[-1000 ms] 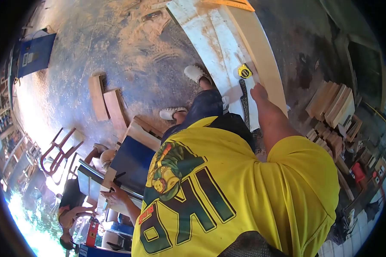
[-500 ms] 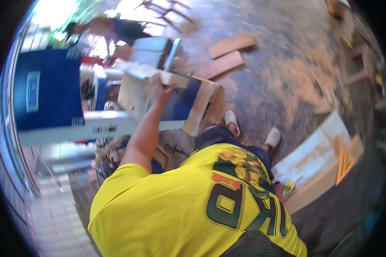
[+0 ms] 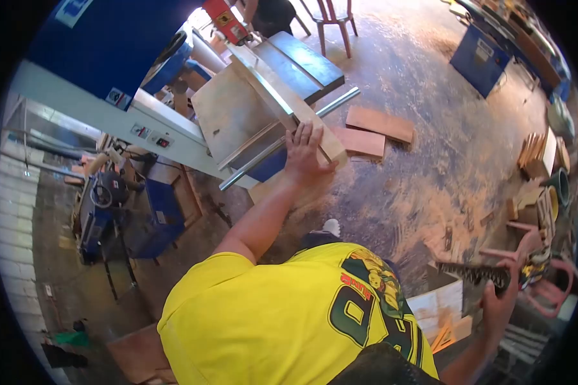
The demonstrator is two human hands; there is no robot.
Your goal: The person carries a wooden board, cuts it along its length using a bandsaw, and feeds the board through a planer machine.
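My left hand [image 3: 307, 157] lies over the near end of a long pale wooden board [image 3: 321, 135], fingers across its top and thumb at the side. The board runs along a metal-edged fence [image 3: 266, 90] on the bandsaw table [image 3: 228, 106]. Under that hand crosses a round metal rail [image 3: 253, 163]. At the lower right, my right hand [image 3: 499, 305] is closed on a brush [image 3: 472, 273] with dark bristles, raised off the floor. The fingers partly hide its handle end.
The blue bandsaw housing [image 3: 103, 45] stands at upper left, with a red guard [image 3: 227, 22]. Two reddish planks [image 3: 379, 123] lie on the sawdust-strewn floor. An orange set square [image 3: 442, 337] rests on boards at lower right. A chair [image 3: 332, 22] and a person [image 3: 273, 16] are beyond.
My view has turned and steadied. My right hand has risen outward from beside the boards and now holds the brush. My left hand remains at the saw table, now on the board's near end.
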